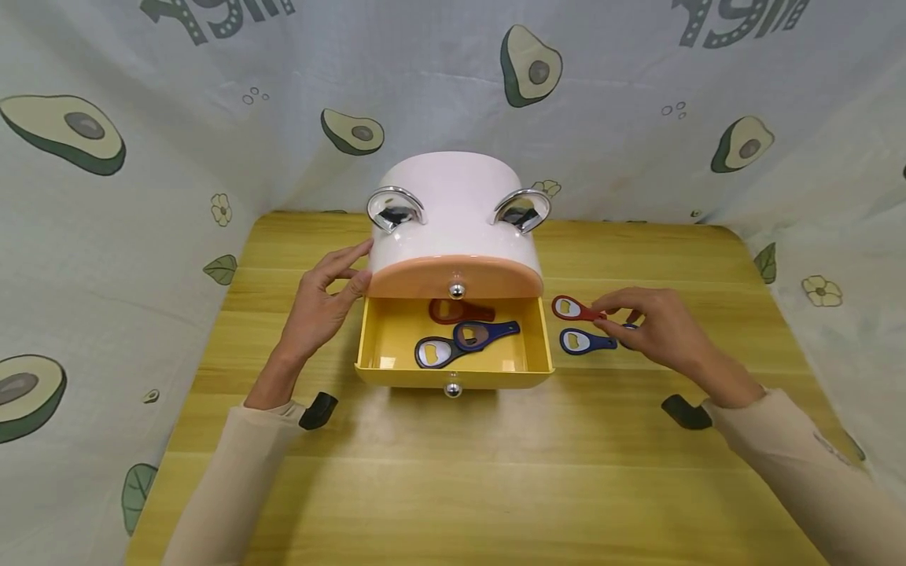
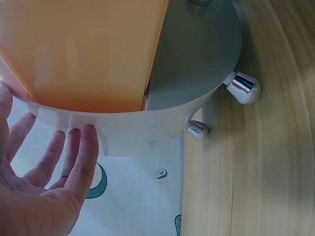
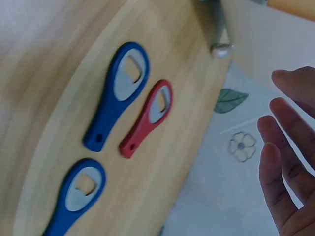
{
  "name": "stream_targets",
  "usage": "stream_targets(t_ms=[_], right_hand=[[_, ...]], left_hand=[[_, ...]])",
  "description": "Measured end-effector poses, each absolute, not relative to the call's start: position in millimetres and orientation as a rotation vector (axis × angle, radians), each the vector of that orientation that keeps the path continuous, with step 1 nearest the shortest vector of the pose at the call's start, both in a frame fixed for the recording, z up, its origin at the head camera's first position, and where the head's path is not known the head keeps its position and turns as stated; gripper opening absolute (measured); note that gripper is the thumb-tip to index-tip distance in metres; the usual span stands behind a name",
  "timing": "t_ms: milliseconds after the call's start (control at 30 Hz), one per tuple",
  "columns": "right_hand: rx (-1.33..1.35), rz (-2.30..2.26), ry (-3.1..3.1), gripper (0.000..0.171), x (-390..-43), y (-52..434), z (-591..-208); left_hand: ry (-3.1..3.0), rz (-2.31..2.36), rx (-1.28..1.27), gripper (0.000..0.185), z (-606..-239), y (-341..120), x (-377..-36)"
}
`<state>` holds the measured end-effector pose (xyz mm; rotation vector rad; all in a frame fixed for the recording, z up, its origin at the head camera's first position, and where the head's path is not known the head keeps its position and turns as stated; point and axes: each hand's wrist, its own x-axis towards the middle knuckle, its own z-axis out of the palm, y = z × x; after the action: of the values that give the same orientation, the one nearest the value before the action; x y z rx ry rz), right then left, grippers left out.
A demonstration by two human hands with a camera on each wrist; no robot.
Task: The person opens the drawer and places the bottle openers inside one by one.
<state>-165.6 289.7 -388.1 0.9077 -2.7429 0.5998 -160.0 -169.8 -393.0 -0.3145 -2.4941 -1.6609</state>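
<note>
On the table right of a white, rounded drawer box [image 1: 453, 196] lie a red bottle opener [image 1: 570, 308], a blue bottle opener [image 1: 582, 342] and another blue one partly hidden by my right hand [image 1: 654, 326]. That hand hovers at the red opener's handle, thumb and forefinger spread; in the right wrist view its fingers [image 3: 275, 167] appear apart from the openers. My left hand [image 1: 318, 303] rests against the box's left side with fairly straight fingers. The yellow drawer [image 1: 385, 377] stands pulled out, holding a red opener [image 1: 446, 311], a blue one [image 1: 469, 336] and a dark-rimmed one [image 1: 433, 352].
An orange upper drawer front [image 1: 418, 277] with a silver knob [image 1: 457, 291] sits above the pulled-out drawer. Chrome ear-like pieces [image 1: 522, 209] stick out from the top of the box. A patterned cloth [image 1: 439, 79] hangs behind the wooden table [image 1: 453, 487].
</note>
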Motion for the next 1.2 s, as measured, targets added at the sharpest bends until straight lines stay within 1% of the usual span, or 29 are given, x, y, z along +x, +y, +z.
stream_targets(t_ms=[233, 500, 967, 1200], right_hand=[[0.824, 0.592, -2.840, 0.022, -174, 299, -410], [0.829, 0.648, -2.899, 0.017, -178, 305, -434], [0.835, 0.717, -3.109, 0.023, -188, 304, -463], [0.849, 0.660, -3.168, 0.027, -188, 302, -468]], left_hand=[[-2.498, -1.667, -0.315, 0.044, -392, -170, -160], [-2.502, -1.691, -0.327, 0.044, -393, -167, -161], [-2.496, -1.695, -0.316, 0.044, -392, -168, -160], [-2.497, -1.688, -0.307, 0.044, -391, -170, -160]])
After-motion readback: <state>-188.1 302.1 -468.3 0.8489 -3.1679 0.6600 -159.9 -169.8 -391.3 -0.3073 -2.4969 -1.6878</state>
